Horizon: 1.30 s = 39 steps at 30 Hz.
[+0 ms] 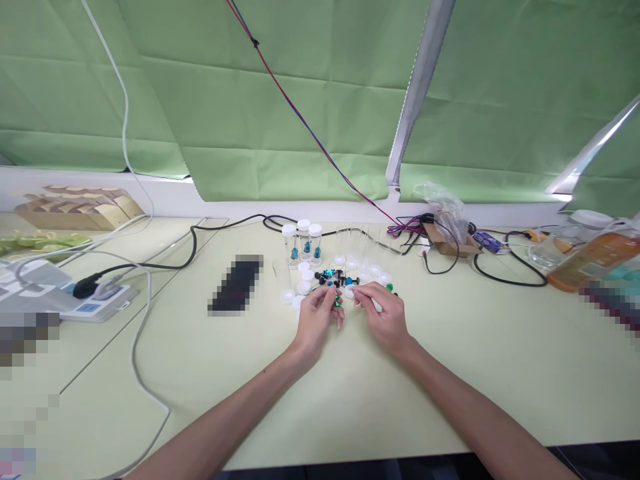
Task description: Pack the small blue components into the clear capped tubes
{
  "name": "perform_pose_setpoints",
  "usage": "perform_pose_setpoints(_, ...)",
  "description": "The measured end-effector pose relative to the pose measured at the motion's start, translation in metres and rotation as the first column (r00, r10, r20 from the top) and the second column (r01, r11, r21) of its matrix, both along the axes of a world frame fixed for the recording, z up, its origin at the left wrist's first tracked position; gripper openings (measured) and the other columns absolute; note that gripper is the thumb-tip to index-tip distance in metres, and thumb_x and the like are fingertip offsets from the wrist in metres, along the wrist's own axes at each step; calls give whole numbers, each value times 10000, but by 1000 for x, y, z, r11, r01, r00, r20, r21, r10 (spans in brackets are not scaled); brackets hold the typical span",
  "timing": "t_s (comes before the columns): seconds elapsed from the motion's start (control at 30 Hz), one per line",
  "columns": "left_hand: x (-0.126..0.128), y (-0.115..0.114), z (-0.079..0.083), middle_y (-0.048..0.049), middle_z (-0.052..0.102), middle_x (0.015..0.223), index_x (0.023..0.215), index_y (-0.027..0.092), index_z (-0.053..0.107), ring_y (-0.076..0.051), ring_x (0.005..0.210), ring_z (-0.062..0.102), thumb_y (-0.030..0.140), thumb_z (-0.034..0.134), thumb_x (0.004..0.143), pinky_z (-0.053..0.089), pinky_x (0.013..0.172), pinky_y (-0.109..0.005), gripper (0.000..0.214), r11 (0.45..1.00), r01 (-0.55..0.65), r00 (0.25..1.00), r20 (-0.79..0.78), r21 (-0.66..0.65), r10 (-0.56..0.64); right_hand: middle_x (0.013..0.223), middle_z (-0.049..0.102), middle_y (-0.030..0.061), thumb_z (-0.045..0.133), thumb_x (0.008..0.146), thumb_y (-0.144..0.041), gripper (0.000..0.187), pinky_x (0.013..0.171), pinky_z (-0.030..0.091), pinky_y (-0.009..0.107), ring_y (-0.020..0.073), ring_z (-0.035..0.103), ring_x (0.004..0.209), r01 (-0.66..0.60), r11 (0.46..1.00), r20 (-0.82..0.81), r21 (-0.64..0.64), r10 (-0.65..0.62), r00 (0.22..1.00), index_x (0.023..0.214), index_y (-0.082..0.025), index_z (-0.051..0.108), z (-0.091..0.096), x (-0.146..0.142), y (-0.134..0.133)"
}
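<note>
Both hands meet over a small pile of tiny blue, green and black parts (334,275) on the pale green table (350,387). My left hand (317,319) is closed in a pinch around a small green part (338,300). My right hand (383,312) is closed too, its fingertips pinching a white cap (349,291). Three upright clear vials (303,243) with white caps and blue contents stand just behind the pile. Loose white caps (303,288) and empty clear vials (350,243) lie around it.
A black cable (193,248) and grey cables (137,347) cross the left of the table near a white power strip (95,303). A blurred dark object (236,285) lies left of the vials. At right are a cardboard box with plastic bag (447,230), wires and bottles (590,257).
</note>
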<state>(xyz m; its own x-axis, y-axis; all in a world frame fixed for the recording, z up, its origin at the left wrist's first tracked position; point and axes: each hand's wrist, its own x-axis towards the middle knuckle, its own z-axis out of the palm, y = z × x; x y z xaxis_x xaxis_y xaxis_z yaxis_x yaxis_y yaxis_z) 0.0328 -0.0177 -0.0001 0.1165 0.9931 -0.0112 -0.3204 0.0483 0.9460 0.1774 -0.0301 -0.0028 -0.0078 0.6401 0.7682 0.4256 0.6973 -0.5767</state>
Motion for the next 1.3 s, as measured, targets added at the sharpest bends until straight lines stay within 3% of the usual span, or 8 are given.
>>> perform_pose_setpoints(0.53,-1,1,-4,18,541,553,765,160,600,-108,478,489,474,668,790,404,426,-212,323,1000,15,999,-28,-3,-16,779,696,58,548,913,-122,170,657,549,306,172,659,728,-124,991,13,60,123,992,963,-190,696,-2,-8,-2)
perform_pose_setpoints(0.73,0,0,-2,20,529,562,739,161,589,-111,487,493,459,674,784,404,412,-211,313,1000,7,1000,-24,0,-7,808,696,66,565,902,-109,165,675,549,315,178,656,749,-151,988,22,26,151,988,963,-186,697,-7,-8,-2)
perform_pose_setpoints(1.3,0,1,-4,18,537,579,746,155,589,-101,471,490,466,677,781,403,410,-209,326,1000,7,999,-34,8,-7,803,692,58,551,914,-126,167,677,540,309,172,648,742,-137,991,22,0,137,990,960,-195,695,-7,-7,-2)
